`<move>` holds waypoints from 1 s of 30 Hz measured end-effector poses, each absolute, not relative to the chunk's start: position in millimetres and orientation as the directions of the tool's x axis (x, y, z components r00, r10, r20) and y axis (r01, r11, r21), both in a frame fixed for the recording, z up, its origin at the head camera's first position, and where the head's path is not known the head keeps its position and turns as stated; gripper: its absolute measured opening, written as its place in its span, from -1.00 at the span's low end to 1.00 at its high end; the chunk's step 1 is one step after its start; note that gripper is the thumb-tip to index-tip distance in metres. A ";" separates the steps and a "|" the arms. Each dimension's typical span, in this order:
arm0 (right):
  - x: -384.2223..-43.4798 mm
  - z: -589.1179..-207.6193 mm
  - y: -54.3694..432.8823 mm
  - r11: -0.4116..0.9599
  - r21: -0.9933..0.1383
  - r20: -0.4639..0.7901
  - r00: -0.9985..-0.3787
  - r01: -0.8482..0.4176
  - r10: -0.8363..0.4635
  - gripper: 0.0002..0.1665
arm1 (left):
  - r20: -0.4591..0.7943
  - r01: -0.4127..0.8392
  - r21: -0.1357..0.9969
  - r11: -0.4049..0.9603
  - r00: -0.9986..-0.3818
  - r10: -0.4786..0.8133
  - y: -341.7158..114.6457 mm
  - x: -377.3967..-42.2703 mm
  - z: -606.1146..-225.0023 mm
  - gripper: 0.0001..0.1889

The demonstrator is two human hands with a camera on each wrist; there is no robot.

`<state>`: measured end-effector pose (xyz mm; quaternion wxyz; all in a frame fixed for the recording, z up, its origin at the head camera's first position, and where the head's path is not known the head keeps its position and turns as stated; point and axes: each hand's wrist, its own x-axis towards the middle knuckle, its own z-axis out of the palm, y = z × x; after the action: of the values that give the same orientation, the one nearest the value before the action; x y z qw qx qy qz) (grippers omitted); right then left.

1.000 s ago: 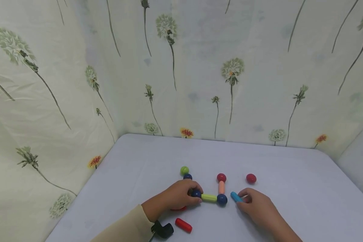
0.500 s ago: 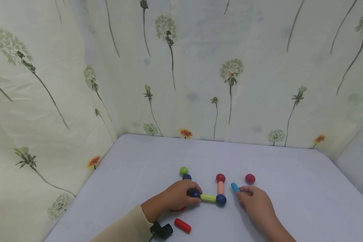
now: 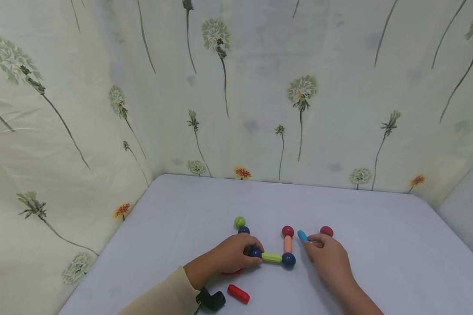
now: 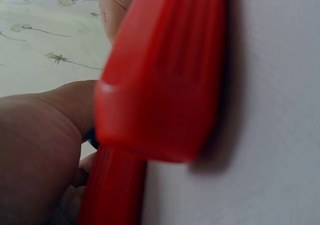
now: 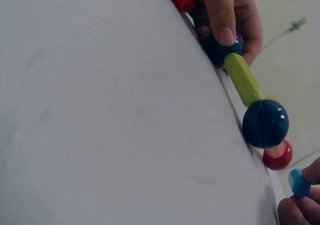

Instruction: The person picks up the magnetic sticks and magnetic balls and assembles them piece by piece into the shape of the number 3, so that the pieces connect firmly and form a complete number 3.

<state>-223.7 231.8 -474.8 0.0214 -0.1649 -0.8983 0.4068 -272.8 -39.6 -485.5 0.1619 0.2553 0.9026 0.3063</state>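
Note:
My left hand [image 3: 234, 253] pinches a dark blue ball [image 3: 255, 252] of a toy rod-and-ball build on the white table. From that ball a yellow-green rod [image 3: 272, 258] runs right to a second blue ball [image 3: 288, 260]. A peach rod [image 3: 287, 245] leads back from there to a red ball [image 3: 287, 231]. Between thumb and fingers, my right hand [image 3: 329, 258] holds a light blue rod [image 3: 302, 236], its tip just right of this red ball and apart from it. The right wrist view shows the light blue rod [image 5: 300, 183] near the build. Left fingers partly hide the first blue ball.
Behind my left hand sit a green ball [image 3: 239, 222] and another blue ball [image 3: 243, 230]. A loose red ball [image 3: 326, 230] lies behind my right hand. Near my left sleeve are a red rod [image 3: 238, 293] and a black object [image 3: 211, 300]. Another red piece [image 3: 233, 272] is mostly covered.
My right hand has moved away from me and slightly left with the light blue rod, and now overlaps the loose red ball's front. The left hand stays in place.

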 end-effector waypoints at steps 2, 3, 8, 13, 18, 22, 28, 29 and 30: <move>-226.4 -473.4 228.9 0.607 -0.743 -0.095 -0.942 0.283 0.323 -0.47 | -0.137 0.360 0.636 0.682 -0.818 0.559 -39.8 -272.3 -484.7 -0.76; -227.7 -472.2 227.5 0.603 -0.746 -0.093 -0.940 0.284 0.329 -0.46 | -0.138 0.359 0.637 0.682 -0.817 0.559 -39.7 -272.1 -484.5 -0.76; -235.6 -467.9 220.9 0.577 -0.769 -0.062 -0.931 0.275 0.361 -0.44 | -0.138 0.361 0.644 0.674 -0.812 0.567 -38.6 -271.2 -482.5 -0.76; -243.6 -467.5 210.3 0.540 -0.800 -0.041 -0.922 0.261 0.384 -0.50 | -0.137 0.368 0.626 0.688 -0.816 0.562 -38.6 -270.2 -481.5 -0.77; -251.9 -469.8 201.6 0.506 -0.824 -0.031 -0.912 0.254 0.409 -0.53 | -0.133 0.366 0.635 0.680 -0.816 0.563 -40.3 -270.1 -482.0 -0.78; -257.9 -473.8 196.6 0.473 -0.833 -0.063 -0.899 0.286 0.434 -0.51 | -0.143 0.359 0.640 0.679 -0.813 0.564 -43.0 -269.4 -484.6 -0.79; -267.9 -477.1 193.9 0.477 -0.833 -0.032 -0.886 0.280 0.463 -0.53 | -0.121 0.386 0.634 0.671 -0.807 0.578 -42.5 -271.2 -484.8 -0.78; -269.6 -477.0 193.6 0.475 -0.836 -0.027 -0.885 0.275 0.465 -0.53 | -0.118 0.388 0.634 0.669 -0.806 0.580 -42.0 -271.9 -484.6 -0.78; -271.2 -476.6 193.2 0.470 -0.838 -0.030 -0.884 0.277 0.467 -0.54 | -0.116 0.391 0.632 0.669 -0.806 0.580 -41.5 -272.9 -484.5 -0.78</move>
<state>-271.2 193.2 -476.6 0.1019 -0.2183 -0.8514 0.4660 -272.9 -41.5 -484.5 0.1559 0.2697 0.9002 0.3044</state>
